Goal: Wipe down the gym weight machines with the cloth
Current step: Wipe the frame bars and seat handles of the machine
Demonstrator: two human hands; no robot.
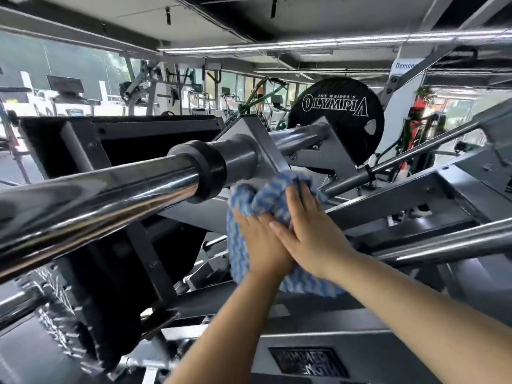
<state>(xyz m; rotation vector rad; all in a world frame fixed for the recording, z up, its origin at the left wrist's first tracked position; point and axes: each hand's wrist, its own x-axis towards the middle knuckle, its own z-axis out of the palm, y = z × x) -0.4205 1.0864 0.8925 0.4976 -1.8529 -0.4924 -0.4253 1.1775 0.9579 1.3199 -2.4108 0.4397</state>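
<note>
Both hands press a blue-and-white cloth [266, 200] against the grey frame [393, 198] of a plate-loaded weight machine, just below the black collar [205, 173] at the inner end of its chrome sleeve [97, 198]. The left hand [260, 242] lies flat on the cloth, fingers straight; the right hand [310, 228] overlaps it, fingers likewise extended. A black weight plate [336, 106] marked "Olympia" sits at the frame's far end.

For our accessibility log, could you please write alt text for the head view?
Both hands, left hand and right hand, press a blue cloth against a grey weight machine frame, beside a chrome bar.
</note>
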